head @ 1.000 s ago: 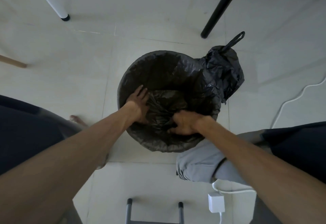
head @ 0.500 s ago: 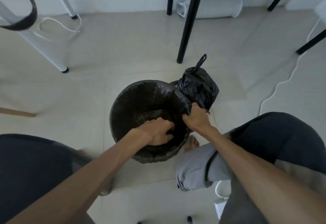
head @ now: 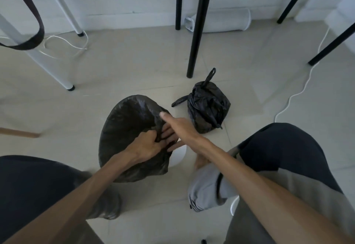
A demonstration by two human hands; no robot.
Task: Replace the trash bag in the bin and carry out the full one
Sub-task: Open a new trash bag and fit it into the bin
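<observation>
A fresh black trash bag (head: 124, 128) lines the white bin (head: 179, 156), which shows only as a pale sliver at its right side. My left hand (head: 148, 145) is clenched on a gathered fold of the liner at the bin's near right rim. My right hand (head: 177, 126) lies just right of it, fingers stretched out and spread against the same rim, gripping nothing that I can see. The full black bag (head: 209, 107), tied with its handles sticking up, stands on the floor just right of the bin, apart from both hands.
A black table leg (head: 197, 26) stands just behind the full bag, with others further back and right. White legs (head: 57, 66) and a hanging black strap (head: 36, 22) are at the left. A white cable (head: 299, 89) runs along the floor at the right. A white cylinder (head: 221, 20) lies by the wall.
The view has risen and pulled back. The full bag now stands apart from the bin. My right hand let go of the rim and spread its fingers; my left hand gathered the liner.
</observation>
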